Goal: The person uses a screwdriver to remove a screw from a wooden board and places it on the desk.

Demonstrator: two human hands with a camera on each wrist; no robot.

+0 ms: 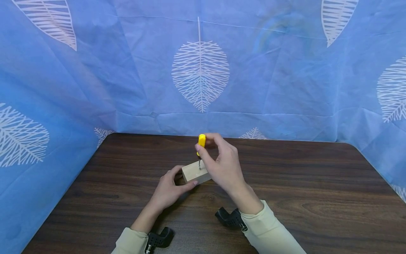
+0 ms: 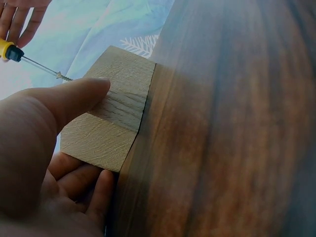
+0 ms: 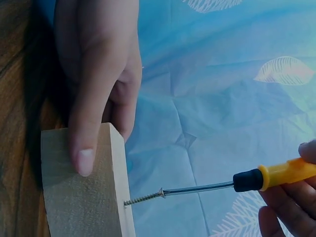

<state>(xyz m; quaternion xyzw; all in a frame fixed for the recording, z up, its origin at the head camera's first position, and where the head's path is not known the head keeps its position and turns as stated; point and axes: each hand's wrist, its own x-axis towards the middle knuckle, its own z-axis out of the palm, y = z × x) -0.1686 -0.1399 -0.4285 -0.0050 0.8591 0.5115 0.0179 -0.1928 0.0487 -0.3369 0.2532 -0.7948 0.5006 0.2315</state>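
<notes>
A pale wooden block (image 1: 194,172) rests on the dark table, gripped at its left end by my left hand (image 1: 169,188), thumb on the near side and fingers behind. In the right wrist view a screw (image 3: 143,199) stands partly sunk in the block's top face, much of its thread showing. The tip of a screwdriver (image 3: 200,188) meets the screw head. My right hand (image 1: 223,164) holds its yellow handle (image 1: 202,140) between thumb and fingers, above the block. The left wrist view shows the thumb (image 2: 81,98) pressed along the block's side.
The brown wooden table (image 1: 301,176) spreads around the block. A blue cloth (image 1: 136,63) with white leaf prints hangs behind and beside it. Black devices (image 1: 161,238) are strapped at both wrists, close above the tabletop.
</notes>
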